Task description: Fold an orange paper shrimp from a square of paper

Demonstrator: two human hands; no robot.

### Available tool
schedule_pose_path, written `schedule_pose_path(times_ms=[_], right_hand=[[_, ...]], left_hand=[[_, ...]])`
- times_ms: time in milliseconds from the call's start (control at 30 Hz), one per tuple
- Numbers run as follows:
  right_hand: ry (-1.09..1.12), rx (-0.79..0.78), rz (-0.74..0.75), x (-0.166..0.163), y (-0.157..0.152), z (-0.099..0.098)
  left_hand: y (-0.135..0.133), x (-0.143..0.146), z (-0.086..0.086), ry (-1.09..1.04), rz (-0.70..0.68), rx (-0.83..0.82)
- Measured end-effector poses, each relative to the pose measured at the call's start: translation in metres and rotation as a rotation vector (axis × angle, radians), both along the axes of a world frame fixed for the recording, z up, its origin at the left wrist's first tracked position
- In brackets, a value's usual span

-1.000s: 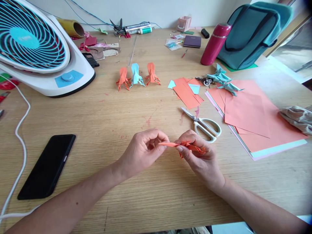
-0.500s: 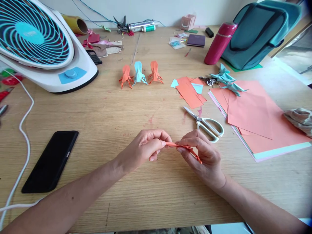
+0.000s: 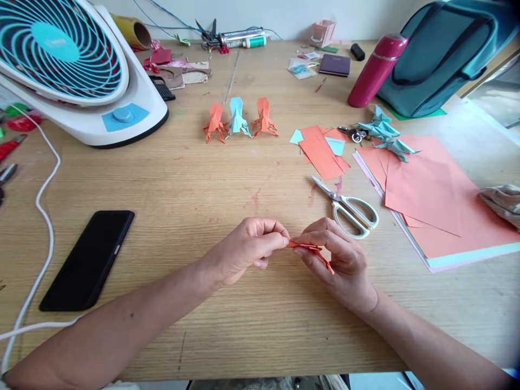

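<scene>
Both of my hands meet over the near middle of the wooden table (image 3: 162, 179). My left hand (image 3: 249, 250) pinches one end of a small folded orange paper piece (image 3: 312, 253). My right hand (image 3: 339, 260) grips the other end between thumb and fingers, with most of the paper hidden in its palm. Three finished paper figures (image 3: 239, 119), two orange and one light blue, stand in a row farther back. White-handled scissors (image 3: 349, 206) lie just beyond my right hand.
A black phone (image 3: 87, 260) lies at the near left beside a white cable (image 3: 40, 216). A white and teal fan (image 3: 77, 70) stands at the far left. Orange paper sheets (image 3: 434, 200), blue paper figures (image 3: 384, 132), a magenta bottle (image 3: 376, 70) and a teal bag (image 3: 442, 54) fill the right side.
My hands have drawn closer together around the orange paper piece, the left fingers closing over its tip. The view has shifted slightly, so everything on the table sits a little further right.
</scene>
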State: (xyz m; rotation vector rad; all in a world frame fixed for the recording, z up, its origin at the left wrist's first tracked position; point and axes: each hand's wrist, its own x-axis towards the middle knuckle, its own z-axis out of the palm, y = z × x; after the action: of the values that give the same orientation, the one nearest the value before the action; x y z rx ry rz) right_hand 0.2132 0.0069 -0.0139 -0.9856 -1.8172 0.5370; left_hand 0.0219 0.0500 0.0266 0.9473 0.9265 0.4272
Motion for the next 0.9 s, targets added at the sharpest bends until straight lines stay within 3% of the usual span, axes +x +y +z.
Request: schedule_pose_path(times_ms=[267, 900], right_hand=[[0.058, -0.080, 0.030, 0.0008, -0.0004, -0.0011], [0.083, -0.069, 0.066, 0.0007, -0.0018, 0.0046]], left_hand=[[0.0028, -0.0005, 0.0017, -0.098, -0.019, -0.178], [0.0056, -0.0050, 0.0015, -0.069, -0.059, -0.154]])
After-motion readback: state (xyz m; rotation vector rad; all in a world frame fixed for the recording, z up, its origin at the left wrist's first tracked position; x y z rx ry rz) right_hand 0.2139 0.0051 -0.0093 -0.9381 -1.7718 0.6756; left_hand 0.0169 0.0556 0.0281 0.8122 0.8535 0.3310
